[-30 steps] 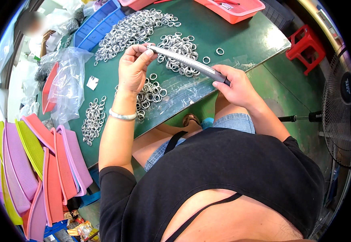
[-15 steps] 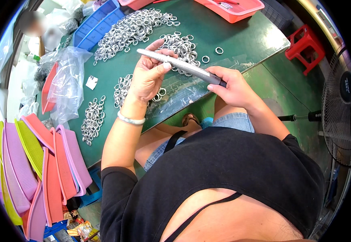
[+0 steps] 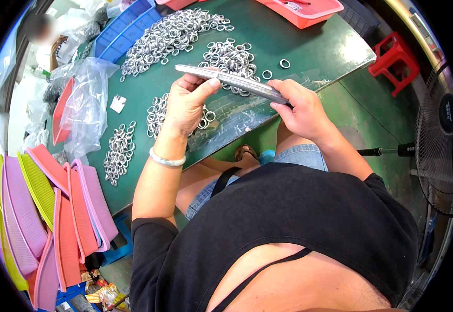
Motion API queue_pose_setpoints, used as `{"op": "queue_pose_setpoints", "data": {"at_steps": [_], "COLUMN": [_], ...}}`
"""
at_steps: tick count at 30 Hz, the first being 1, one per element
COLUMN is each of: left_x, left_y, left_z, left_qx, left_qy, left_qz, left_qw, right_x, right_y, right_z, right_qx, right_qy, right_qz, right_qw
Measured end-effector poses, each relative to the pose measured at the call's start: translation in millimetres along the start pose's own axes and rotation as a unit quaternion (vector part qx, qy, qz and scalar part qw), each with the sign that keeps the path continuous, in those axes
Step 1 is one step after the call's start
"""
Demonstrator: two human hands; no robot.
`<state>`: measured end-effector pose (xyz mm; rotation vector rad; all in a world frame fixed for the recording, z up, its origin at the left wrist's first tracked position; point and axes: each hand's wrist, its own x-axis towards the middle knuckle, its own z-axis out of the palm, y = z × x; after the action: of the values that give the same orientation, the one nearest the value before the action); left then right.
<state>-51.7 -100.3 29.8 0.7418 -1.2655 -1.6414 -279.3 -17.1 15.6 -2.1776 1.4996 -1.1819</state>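
Observation:
A grey tapered ring mandrel (image 3: 250, 86) is held slantwise above the green table, its thin end to the left. My right hand (image 3: 300, 106) is wrapped round the thick end, the dark handle mostly hidden by it. At the thinner half, my left hand (image 3: 189, 101) pinches with the thumb on the near side and fingers curled behind. A thin metal band seems to circle the mandrel by that thumb; the fingers partly hide it. Beyond the mandrel lies a pile of silvery rings (image 3: 230, 56), and another ring pile (image 3: 157, 111) sits beside my left wrist.
A larger ring heap (image 3: 172, 32) lies by a blue crate (image 3: 125, 32); more rings (image 3: 119, 154) lie at the left. Two loose rings rest near the right edge. Coloured baskets (image 3: 34, 223), a clear bag (image 3: 88, 99), a red tray (image 3: 309, 14), a red stool (image 3: 394, 61) and a fan (image 3: 439, 135) surround the table.
My left fingers, stretched out beyond the mandrel before, are now curled in behind it. The mandrel has shifted and turned slightly. At the far left another person's hand has come up into view.

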Motion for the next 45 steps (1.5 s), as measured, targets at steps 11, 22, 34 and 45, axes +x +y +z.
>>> {"op": "queue_pose_setpoints", "data": {"at_steps": [11, 22, 34, 45], "left_x": [-1.7, -8.1, -13.2, -17.1], "left_y": [-2.8, 1.8, -7.3, -9.2], "left_z": [-5.0, -15.1, -12.9, -2.4], "left_qx": [-0.05, -0.07, -0.062, -0.017], "left_qy": [0.01, -0.072, 0.007, 0.034], "left_qz": [0.03, -0.005, 0.006, 0.027], "left_qw": [0.998, 0.995, 0.998, 0.999], "right_x": [0.3, -0.2, 1.0, -2.1], "right_y": [-1.8, 0.7, -8.1, -3.7], "right_z": [-0.2, -1.2, -2.4, -1.5], "right_qx": [0.05, 0.177, 0.019, -0.015], "right_qy": [-0.013, -0.102, -0.03, -0.019], "right_qz": [-0.01, 0.03, -0.025, -0.031], "right_qw": [0.999, 0.979, 0.999, 0.999]}}
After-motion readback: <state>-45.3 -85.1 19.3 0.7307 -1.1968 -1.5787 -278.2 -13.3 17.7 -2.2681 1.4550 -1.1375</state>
